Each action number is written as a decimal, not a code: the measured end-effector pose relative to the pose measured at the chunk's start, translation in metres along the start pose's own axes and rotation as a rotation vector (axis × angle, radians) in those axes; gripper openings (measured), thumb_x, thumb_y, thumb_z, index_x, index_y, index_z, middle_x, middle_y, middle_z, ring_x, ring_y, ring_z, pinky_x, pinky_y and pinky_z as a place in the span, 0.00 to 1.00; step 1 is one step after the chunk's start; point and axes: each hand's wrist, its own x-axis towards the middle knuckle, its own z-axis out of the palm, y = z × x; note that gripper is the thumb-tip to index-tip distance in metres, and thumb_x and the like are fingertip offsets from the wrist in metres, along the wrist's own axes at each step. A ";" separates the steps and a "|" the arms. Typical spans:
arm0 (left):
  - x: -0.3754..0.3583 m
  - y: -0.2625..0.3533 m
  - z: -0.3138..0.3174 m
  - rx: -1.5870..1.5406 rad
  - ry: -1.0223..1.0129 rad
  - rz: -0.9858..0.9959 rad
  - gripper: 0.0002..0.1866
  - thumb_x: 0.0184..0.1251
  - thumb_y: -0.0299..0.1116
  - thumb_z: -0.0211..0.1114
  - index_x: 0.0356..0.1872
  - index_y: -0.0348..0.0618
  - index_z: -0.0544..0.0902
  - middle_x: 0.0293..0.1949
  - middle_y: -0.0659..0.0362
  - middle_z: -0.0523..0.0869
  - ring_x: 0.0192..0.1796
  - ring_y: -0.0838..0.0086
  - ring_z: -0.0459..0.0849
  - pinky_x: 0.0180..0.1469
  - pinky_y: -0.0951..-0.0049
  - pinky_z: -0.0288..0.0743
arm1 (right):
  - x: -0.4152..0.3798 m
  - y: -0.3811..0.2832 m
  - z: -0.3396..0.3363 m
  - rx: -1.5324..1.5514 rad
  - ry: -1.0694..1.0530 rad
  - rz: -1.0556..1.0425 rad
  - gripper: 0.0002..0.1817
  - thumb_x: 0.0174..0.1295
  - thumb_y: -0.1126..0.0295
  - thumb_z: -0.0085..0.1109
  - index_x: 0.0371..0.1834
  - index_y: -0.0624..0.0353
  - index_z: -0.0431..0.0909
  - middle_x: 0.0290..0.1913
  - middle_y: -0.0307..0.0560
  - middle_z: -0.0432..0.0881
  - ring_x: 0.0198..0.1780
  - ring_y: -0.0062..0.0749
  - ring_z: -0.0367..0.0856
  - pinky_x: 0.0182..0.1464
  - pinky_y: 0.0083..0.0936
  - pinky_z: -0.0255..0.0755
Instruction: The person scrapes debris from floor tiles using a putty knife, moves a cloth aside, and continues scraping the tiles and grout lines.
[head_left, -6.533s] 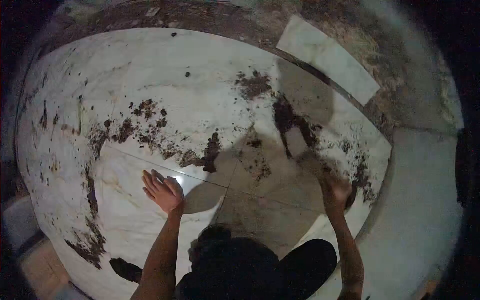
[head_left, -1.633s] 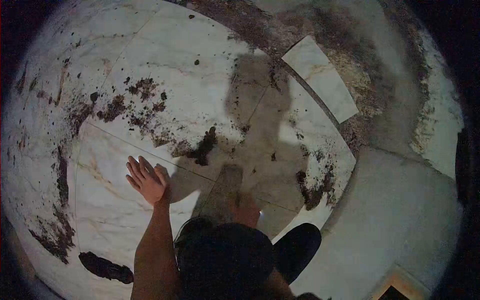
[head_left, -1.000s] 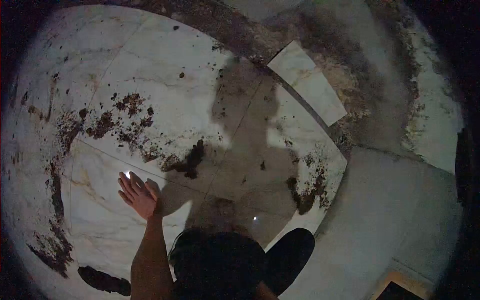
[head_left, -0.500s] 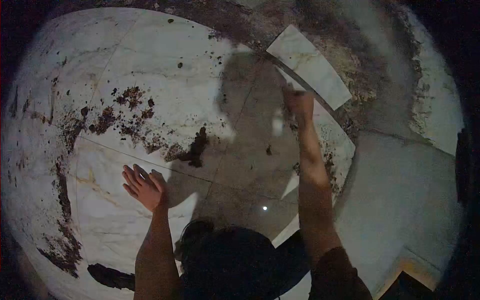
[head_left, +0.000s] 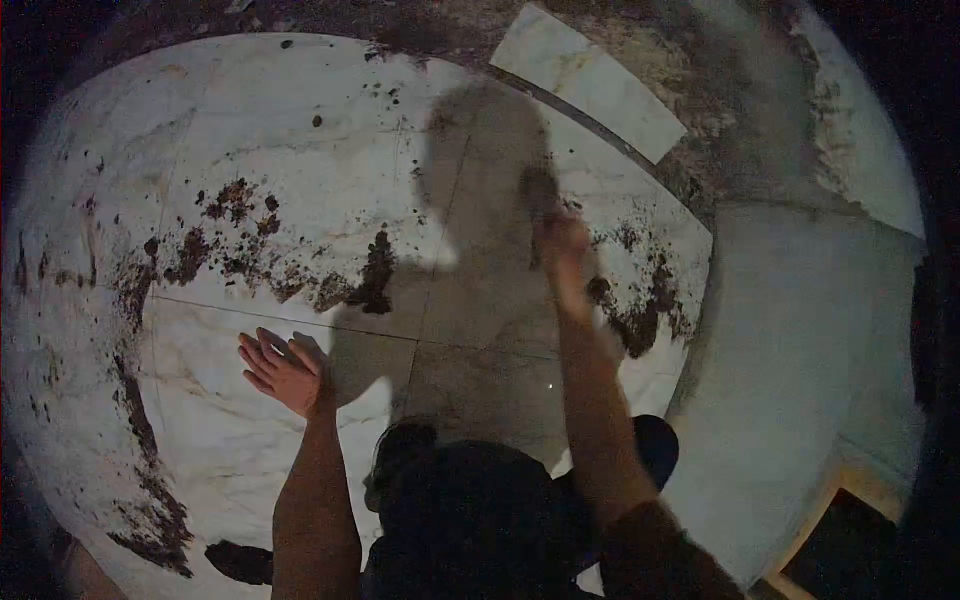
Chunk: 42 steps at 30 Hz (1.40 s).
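White marble floor [head_left: 260, 120] fills most of what you see, veined in grey and cut by thin straight joints between the slabs. Dark brown mortar smears [head_left: 240, 235] lie across it in a ragged band on the left and middle, and a second dark patch [head_left: 640, 305] sits near the floor's right edge. Beyond the curved far border runs rough, unfinished ground [head_left: 740, 110], and on it lies a loose marble strip [head_left: 590, 80], set at a slant. To the right, a plain grey cement surface [head_left: 800, 360] meets the marble. The room is dim, lit from behind you, so your shadow [head_left: 480, 200] falls over the middle slabs.

Your left hand [head_left: 283, 368] is pressed flat on the marble, palm down, fingers spread and pointing up and left, just below a joint line and near the closest smear; the arm runs straight back toward you. It grips nothing. Your right hand [head_left: 562, 250] reaches forward over the shaded slab, arm extended, close to the dark patch on the right. It is blurred and in shadow, so you cannot tell whether its fingers are closed or whether it holds anything. Your hands are well apart.
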 end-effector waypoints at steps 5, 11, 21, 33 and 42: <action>-0.003 0.000 0.001 0.015 0.006 0.018 0.29 0.84 0.51 0.44 0.78 0.48 0.65 0.82 0.53 0.59 0.83 0.58 0.56 0.81 0.46 0.49 | 0.049 0.010 -0.047 0.114 0.014 0.083 0.24 0.64 0.54 0.69 0.30 0.71 0.84 0.32 0.61 0.88 0.35 0.52 0.87 0.42 0.38 0.79; -0.003 -0.008 0.010 0.010 0.013 0.010 0.33 0.83 0.54 0.43 0.78 0.44 0.65 0.82 0.53 0.59 0.84 0.57 0.55 0.81 0.43 0.47 | -0.238 -0.045 -0.115 0.194 -0.369 0.482 0.24 0.68 0.49 0.65 0.46 0.63 0.89 0.44 0.55 0.90 0.38 0.49 0.88 0.54 0.43 0.78; -0.002 -0.013 0.018 0.067 0.046 0.052 0.31 0.84 0.54 0.44 0.78 0.49 0.65 0.82 0.55 0.58 0.84 0.61 0.53 0.82 0.50 0.47 | 0.050 0.009 -0.073 0.071 -0.138 0.036 0.21 0.70 0.51 0.61 0.50 0.58 0.84 0.47 0.58 0.87 0.49 0.52 0.86 0.52 0.46 0.80; -0.001 0.000 0.001 0.222 -0.058 0.017 0.26 0.84 0.45 0.49 0.77 0.48 0.67 0.84 0.56 0.56 0.84 0.62 0.53 0.82 0.49 0.49 | -0.279 0.186 -0.145 -0.027 -0.453 0.444 0.20 0.66 0.53 0.70 0.54 0.55 0.86 0.40 0.52 0.90 0.39 0.36 0.88 0.45 0.36 0.81; -0.006 -0.018 0.025 0.211 0.047 0.101 0.30 0.84 0.53 0.43 0.80 0.55 0.62 0.82 0.57 0.59 0.83 0.61 0.59 0.79 0.46 0.53 | -0.160 0.149 -0.063 0.063 -0.326 0.304 0.19 0.64 0.55 0.71 0.40 0.64 0.88 0.29 0.49 0.88 0.32 0.42 0.87 0.37 0.36 0.78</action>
